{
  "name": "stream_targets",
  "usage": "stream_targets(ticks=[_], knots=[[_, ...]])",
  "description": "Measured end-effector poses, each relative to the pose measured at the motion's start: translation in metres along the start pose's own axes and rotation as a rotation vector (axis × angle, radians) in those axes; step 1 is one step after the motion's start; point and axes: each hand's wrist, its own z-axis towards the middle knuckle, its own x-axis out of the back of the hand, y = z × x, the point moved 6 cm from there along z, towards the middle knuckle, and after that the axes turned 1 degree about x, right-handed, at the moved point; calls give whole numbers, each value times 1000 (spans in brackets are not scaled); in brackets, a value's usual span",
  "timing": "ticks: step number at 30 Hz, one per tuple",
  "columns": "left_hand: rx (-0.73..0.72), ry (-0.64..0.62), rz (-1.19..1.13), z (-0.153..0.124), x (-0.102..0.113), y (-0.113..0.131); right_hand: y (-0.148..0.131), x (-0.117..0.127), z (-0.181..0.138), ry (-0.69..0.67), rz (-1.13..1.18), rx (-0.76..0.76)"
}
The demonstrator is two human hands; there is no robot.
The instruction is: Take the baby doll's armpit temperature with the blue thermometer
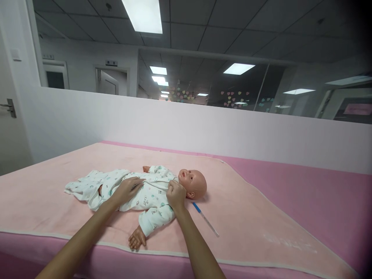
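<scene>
A baby doll [195, 183] lies on its back, head to the right, in a white printed baby outfit [148, 199] with loose, flat legs at the left. My right hand [176, 193] is closed in a pinch on the outfit's front edge near the neck, beside the doll's chin. Lower on the front, at the belly, my left hand [129, 190] has its fingers pressed together on the same edge. Between the two hands the edge runs in a nearly straight line. The doll's near arm stretches toward me, its small hand [137, 238] palm up.
A thermometer-like clear stick with a blue end [205, 219] lies right of the doll. Beneath is a peach sheet [247, 217] with a pale border, over a pink padded surface [328, 197]. Behind stands a low white wall [186, 124] with glass above; a door handle [11, 107] is at far left.
</scene>
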Motion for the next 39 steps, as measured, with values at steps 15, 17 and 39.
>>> stream_targets(ticks=[15, 17, 39], knots=[[42, 70, -72, 3, 7, -2, -8, 13, -6, 224, 169, 191], [-2, 16, -214, 18, 14, 5, -6, 14, -6, 239, 164, 177], [291, 49, -902, 70, -59, 23, 75, 103, -69, -341, -451, -196]])
